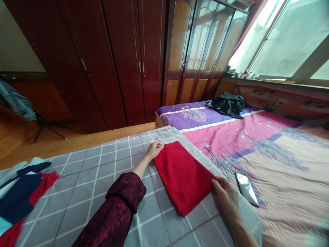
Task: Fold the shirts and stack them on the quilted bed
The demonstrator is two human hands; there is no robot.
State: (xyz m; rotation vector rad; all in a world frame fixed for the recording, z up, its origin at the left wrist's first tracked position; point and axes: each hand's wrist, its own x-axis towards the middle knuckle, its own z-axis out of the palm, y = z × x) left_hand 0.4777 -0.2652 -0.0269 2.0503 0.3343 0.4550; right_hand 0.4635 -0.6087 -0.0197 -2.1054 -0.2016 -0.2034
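Note:
A red cloth (181,175), folded into a rough four-sided shape, lies on the grey checked sheet (102,185). My left hand (155,150) pinches its far left corner between thumb and fingers. At the right corner, my right hand (226,193) grips the cloth edge with thumb and fingertips. Both hands rest low, close to the sheet. What kind of garment or fabric piece the red cloth is, I cannot tell.
Several loose clothes (20,192) in navy, red and pale blue pile up at the left. A phone (246,188) lies on the patterned bedspread (272,171) at right, with a black garment (227,104) further back. Dark red wardrobes (123,61) and a small tripod (42,125) stand beyond.

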